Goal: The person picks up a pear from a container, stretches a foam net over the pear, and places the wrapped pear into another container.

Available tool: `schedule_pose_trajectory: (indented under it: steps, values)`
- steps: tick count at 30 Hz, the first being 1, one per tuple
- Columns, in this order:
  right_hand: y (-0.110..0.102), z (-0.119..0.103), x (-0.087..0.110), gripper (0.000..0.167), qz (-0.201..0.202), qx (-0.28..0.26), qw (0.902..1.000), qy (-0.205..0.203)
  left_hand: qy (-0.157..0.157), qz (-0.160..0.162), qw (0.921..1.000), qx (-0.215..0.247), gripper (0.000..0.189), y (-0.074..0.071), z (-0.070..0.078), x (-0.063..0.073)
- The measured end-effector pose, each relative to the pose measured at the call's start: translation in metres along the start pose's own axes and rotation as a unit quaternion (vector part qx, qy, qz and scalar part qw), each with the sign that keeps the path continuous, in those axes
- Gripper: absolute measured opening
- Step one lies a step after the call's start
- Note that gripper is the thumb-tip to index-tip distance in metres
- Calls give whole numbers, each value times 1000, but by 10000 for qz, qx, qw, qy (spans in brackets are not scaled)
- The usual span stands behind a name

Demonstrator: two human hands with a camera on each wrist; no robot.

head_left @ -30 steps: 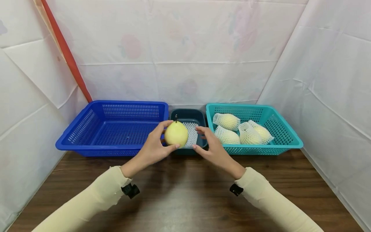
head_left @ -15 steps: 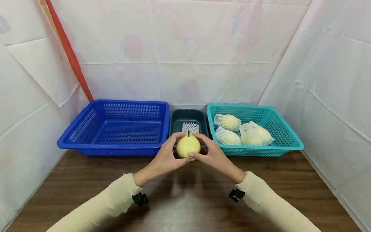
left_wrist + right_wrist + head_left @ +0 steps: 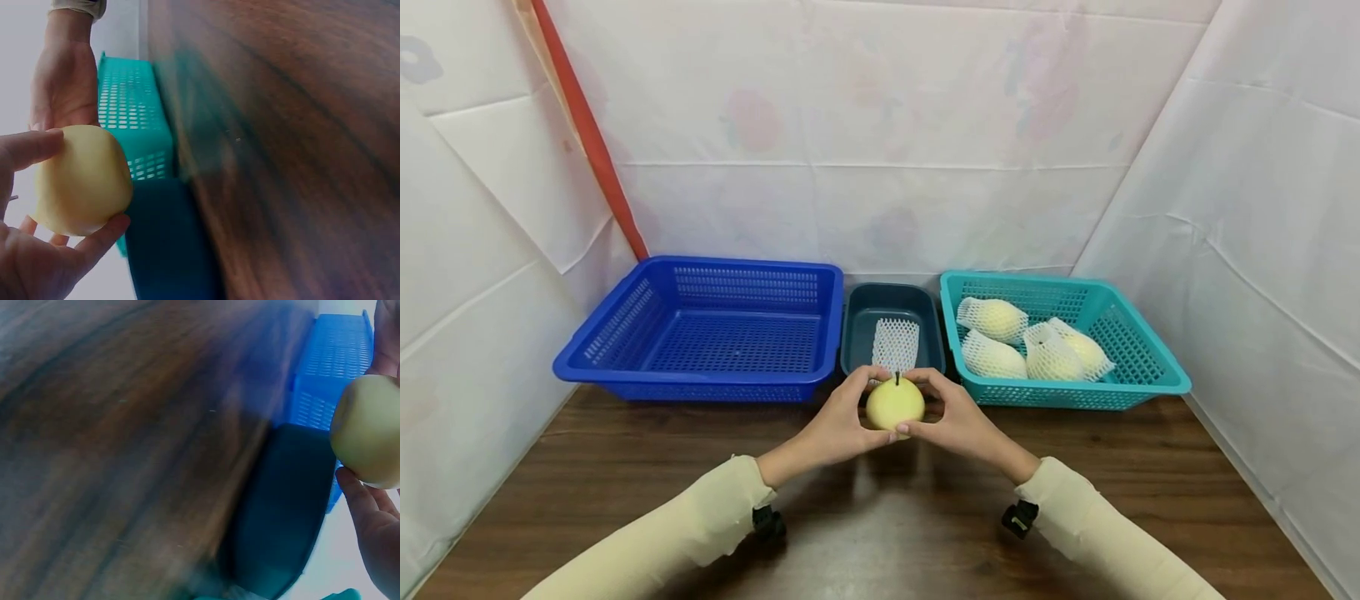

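A yellow pear (image 3: 895, 406), its dark stem pointing up, is held above the table between both hands. From the left, my left hand (image 3: 838, 423) curls its thumb and fingers round the fruit. My right hand (image 3: 958, 425) grips the opposite side, the two thumbs meeting at the front. In the left wrist view the bare skin of the pear (image 3: 84, 181) shows between thumb and fingers. The right wrist view has the pear (image 3: 370, 431) at its right edge. Just behind the hands, a white foam net (image 3: 896, 343) lies in a small dark teal bin (image 3: 859, 321).
On the left stands a large blue basket (image 3: 700, 379) with nothing in it. At the right, a turquoise basket (image 3: 1138, 358) contains several pears in foam nets (image 3: 996, 319). White cloth walls (image 3: 880, 108) enclose the brown wooden table (image 3: 880, 533) at the back and sides.
The left hand has brought the pear right and toward the body, away from over the bin. My right hand has closed in and taken hold of the pear's right side.
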State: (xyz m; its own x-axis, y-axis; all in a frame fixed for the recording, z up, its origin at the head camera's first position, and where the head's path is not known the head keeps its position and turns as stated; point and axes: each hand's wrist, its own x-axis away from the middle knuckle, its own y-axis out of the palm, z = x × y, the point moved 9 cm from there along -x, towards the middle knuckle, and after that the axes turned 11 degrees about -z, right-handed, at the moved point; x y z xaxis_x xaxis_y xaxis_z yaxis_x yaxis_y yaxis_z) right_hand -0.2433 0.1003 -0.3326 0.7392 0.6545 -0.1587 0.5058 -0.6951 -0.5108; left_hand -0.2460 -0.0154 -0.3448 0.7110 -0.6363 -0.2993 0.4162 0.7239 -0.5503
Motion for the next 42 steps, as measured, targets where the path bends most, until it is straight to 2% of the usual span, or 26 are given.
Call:
schedule_pose_trajectory:
  steps: [2, 7, 19, 26, 28, 32, 37, 39, 42]
  values:
    - [2, 6, 0, 56, -48, -87, 9999, 22, -25, -16, 9999, -168, 69, 5, -15, -2]
    - [8, 16, 1, 58, -180, -105, 9998, 41, -114, -77, 9988, -465, 69, 11, -21, -3]
    - [16, 24, 1, 55, -305, 369, 9989, -11, -327, -164, 9975, -611, 68, 18, -35, 0]
    - [21, 61, -4, 60, -297, 553, 9980, -45, -271, -296, 9963, -766, 68, 22, -37, 2]
    - [21, 64, -4, 60, -362, 594, 9976, -52, -252, -325, 9961, -777, 67, 23, -37, 2]
    - [20, 61, -7, 61, -668, 823, 9944, -39, -244, -320, 9963, -753, 68, 23, -37, 2]
    - [9, 43, -16, 61, -1187, 907, 9887, 85, -249, -310, 9963, -762, 71, 24, -38, 2]
    - [1, 34, -23, 58, -1283, 878, 9877, 167, -260, -297, 9963, -761, 71, 24, -39, 2]
    - [-14, 18, -36, 53, -1253, 1135, 9853, 251, -294, -280, 9964, -747, 72, 24, -39, 3]
